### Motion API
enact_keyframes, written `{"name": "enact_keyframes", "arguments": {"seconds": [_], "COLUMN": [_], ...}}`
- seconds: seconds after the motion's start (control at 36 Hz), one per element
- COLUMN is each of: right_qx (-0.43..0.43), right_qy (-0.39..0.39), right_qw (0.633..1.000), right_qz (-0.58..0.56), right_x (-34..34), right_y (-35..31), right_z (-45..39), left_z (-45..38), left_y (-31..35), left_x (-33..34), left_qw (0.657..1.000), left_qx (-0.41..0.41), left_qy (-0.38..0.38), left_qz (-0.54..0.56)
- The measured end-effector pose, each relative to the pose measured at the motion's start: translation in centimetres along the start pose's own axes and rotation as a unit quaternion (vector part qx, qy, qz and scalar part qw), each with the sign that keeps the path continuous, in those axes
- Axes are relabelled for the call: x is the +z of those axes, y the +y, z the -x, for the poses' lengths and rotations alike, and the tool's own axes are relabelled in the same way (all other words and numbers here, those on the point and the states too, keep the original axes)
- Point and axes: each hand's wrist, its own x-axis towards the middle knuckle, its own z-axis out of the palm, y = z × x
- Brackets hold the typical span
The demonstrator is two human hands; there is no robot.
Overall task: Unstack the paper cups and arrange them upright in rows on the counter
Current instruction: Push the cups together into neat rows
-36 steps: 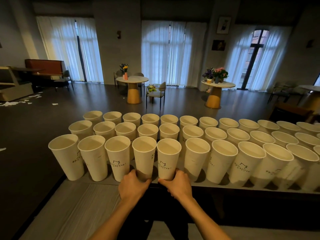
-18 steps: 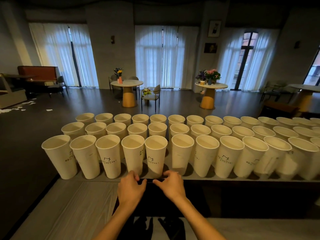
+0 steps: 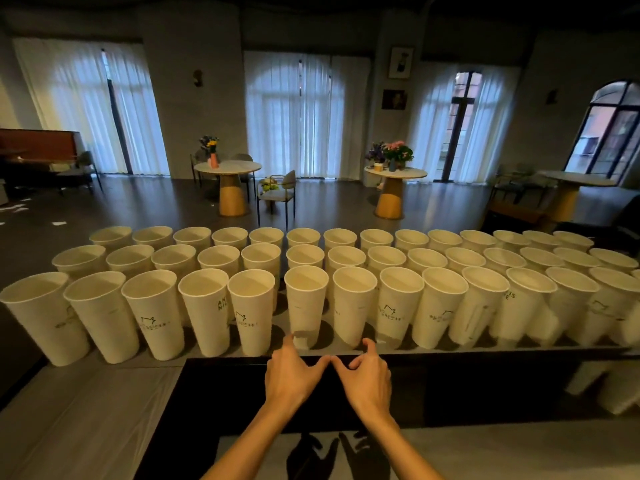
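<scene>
Paper cups [image 3: 306,299] are standing upright in three long rows along the bench [image 3: 346,351], spanning nearly the whole width of the view. The near row is sitting at the bench's front edge, the middle row is standing just behind it, and the far row is lining the back edge. Several cups in the near row are showing small dark printed marks on their sides (too fine to read). Between the fifth cup from the left and its right neighbour in the near row a slightly wider gap is showing.

Beyond the bench a dim room is opening out, with tall curtained windows [image 3: 294,116], two round tables [image 3: 227,168] on cone-shaped bases carrying flowers [image 3: 391,152], and a chair [image 3: 278,192] between them.

Both hands are reaching forward, side by side, over a dark surface just in front of the near row. The left hand [image 3: 291,372] is holding nothing, its fingers relaxed, one fingertip lying right by the base of a near-row cup; whether it is touching I cannot tell. The right hand [image 3: 363,375] is also holding nothing, fingers loosely curled, near the bench edge. The two thumbs are meeting at their tips.
</scene>
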Motion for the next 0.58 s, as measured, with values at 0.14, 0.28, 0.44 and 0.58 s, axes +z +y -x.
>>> {"name": "enact_keyframes", "arguments": {"seconds": [0.14,0.28,0.44,0.58], "right_qx": [0.009,-0.021,-0.036,-0.044], "right_qy": [-0.015,-0.043,-0.054,-0.049], "right_qw": [1.000,0.998,0.997,0.996], "right_qz": [0.000,0.032,0.042,0.056], "right_x": [0.0,-0.3,0.0,0.1], "right_y": [0.5,0.3,0.5,0.8], "right_z": [-2.3,-4.4,-6.1,-6.6], "left_z": [-1.4,-3.0,-4.2,-4.7], "left_y": [1.2,1.9,1.1,0.7], "left_x": [1.6,2.3,2.4,2.6], "left_qw": [0.999,0.994,0.994,0.995], "left_qx": [-0.042,-0.103,-0.092,-0.094], "left_qy": [0.016,0.046,0.039,0.033], "left_qz": [0.015,-0.010,-0.032,-0.023]}}
